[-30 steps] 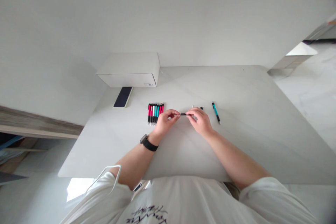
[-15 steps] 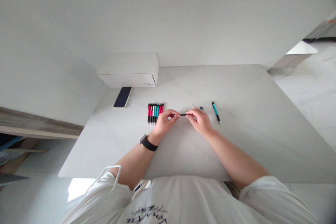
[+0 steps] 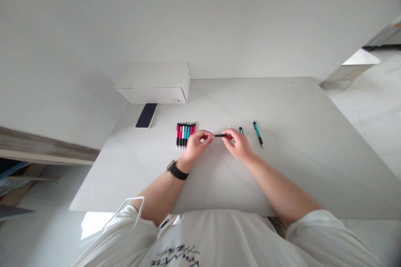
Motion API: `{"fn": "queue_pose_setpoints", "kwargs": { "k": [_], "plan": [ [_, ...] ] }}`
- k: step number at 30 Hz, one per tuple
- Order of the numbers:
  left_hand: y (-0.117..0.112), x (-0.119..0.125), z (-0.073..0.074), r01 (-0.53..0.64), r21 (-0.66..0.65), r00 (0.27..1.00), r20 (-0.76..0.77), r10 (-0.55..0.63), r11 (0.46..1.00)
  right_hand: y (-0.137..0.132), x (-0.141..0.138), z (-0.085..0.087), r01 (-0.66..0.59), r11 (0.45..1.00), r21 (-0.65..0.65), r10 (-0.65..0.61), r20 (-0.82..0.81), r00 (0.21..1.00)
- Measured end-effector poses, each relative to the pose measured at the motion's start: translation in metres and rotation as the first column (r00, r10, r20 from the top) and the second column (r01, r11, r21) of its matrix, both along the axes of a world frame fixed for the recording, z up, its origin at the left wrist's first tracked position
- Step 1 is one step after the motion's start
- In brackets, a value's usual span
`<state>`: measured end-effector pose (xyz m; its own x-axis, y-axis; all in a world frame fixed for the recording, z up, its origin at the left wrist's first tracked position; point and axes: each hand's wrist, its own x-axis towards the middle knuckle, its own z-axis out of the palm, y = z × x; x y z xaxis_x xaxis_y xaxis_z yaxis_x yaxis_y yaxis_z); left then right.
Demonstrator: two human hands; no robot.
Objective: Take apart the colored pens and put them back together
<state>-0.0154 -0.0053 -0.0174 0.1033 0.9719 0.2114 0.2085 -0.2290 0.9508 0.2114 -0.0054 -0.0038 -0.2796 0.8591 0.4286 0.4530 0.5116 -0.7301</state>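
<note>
Head view: left hand (image 3: 196, 146) and right hand (image 3: 239, 146) pinching a black pen barrel (image 3: 220, 135) from opposite ends, level over the bench (image 3: 282, 108).

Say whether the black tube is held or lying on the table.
Held: the black tube spans the gap between the left hand and right hand, pinched at each end.

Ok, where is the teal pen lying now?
The head view shows the teal pen on the white table, right of the right hand and a small dark pen part.
</note>
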Motion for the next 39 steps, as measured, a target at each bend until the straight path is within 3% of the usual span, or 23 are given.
{"fn": "queue_pose_setpoints", "kwargs": {
  "k": [39],
  "plan": [
    [0.0007, 0.0001, -0.0007, 0.0, -0.014, 1.0, -0.008, 0.0, 1.0, 0.0036, 0.0043, 0.0024, -0.035, 0.999, -0.034, 0.035, -0.009, 0.999]
  ]
}}
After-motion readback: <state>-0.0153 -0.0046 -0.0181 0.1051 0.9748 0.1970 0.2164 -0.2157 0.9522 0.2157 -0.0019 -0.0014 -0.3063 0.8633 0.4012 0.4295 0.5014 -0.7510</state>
